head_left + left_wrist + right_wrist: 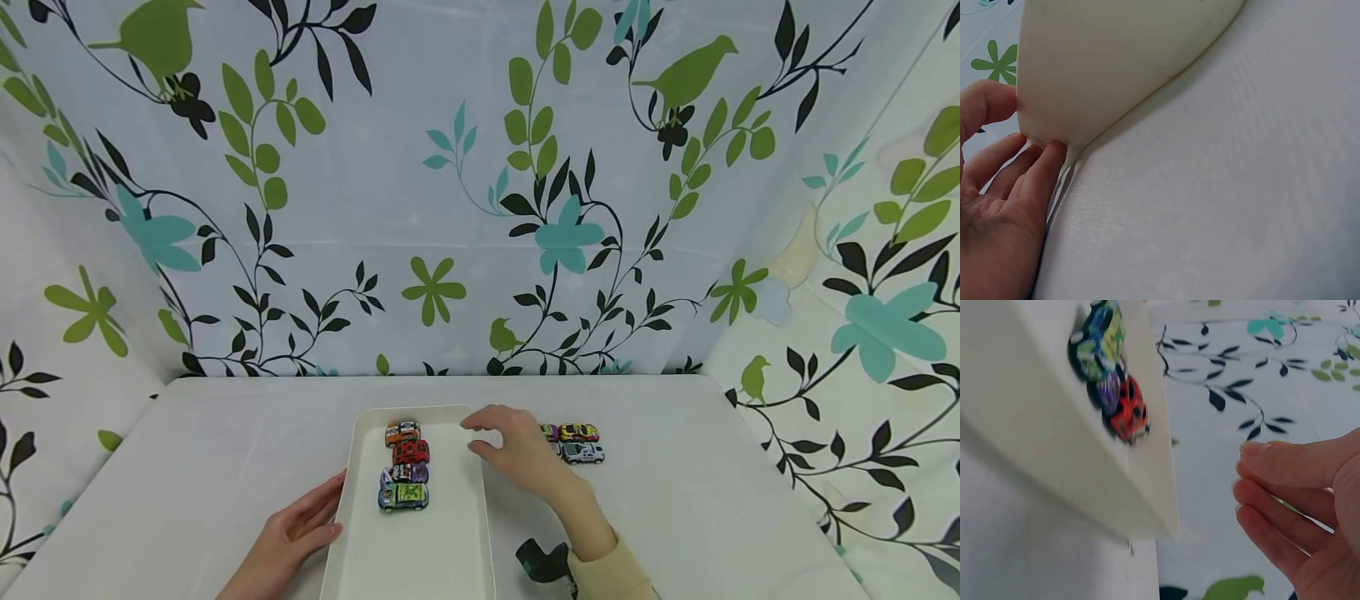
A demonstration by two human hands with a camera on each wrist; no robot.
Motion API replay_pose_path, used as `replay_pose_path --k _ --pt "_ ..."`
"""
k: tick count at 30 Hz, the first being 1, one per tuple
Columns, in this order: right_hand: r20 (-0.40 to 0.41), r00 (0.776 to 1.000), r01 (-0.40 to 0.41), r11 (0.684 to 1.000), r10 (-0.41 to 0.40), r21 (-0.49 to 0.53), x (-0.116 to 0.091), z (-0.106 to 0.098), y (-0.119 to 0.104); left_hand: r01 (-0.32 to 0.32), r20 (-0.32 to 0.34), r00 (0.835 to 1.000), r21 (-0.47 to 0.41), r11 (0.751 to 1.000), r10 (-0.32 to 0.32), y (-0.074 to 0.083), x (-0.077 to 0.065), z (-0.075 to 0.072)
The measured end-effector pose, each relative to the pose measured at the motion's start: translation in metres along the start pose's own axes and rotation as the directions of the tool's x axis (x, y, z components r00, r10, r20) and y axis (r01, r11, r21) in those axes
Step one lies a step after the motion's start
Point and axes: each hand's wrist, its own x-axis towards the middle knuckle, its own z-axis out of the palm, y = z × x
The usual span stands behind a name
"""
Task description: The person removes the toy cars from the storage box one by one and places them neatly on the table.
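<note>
A white tray [442, 550] holds a short column of toy cars: an orange one [402, 432], a red one [411, 452], a purple one [405, 473] and a green-yellow one [402, 497]. My left hand [296, 529] rests against the tray's left side, fingertips touching its wall [1116, 69] in the left wrist view. Over the tray's upper right edge is my right hand [517, 446], thumb and fingers parted with nothing between them. Beyond it sit more toy cars, a yellow one [580, 432] and a silver one [583, 452] among them; the hand partly hides others.
A white cloth [675, 500] covers the table. Behind it hangs a curtain [360, 208] printed with leaves and birds, with similar fabric at both sides. A black device [542, 560] is beside the right forearm.
</note>
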Motion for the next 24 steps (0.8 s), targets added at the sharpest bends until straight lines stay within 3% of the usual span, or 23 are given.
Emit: replay_pose_path --k 5,10,17,24 --pt "0.08 0.996 0.047 0.999 -0.047 0.004 0.015 0.015 -0.02 0.038 0.001 0.999 -0.006 0.999 -0.038 0.001 0.0 -0.001" --pt "0.161 0.987 0.021 1.0 -0.017 -0.023 0.028 0.028 -0.038 0.062 -0.007 0.998 -0.008 0.998 -0.062 0.001 0.001 -0.002" --pt "0.318 0.948 -0.014 0.997 0.035 -0.07 0.037 0.048 -0.052 0.067 0.008 0.998 -0.01 0.998 -0.067 0.0 0.001 -0.004" --pt "0.404 0.913 0.014 0.985 0.058 -0.173 0.035 0.061 -0.053 0.048 0.038 0.998 0.006 0.999 -0.048 0.0 0.0 -0.005"
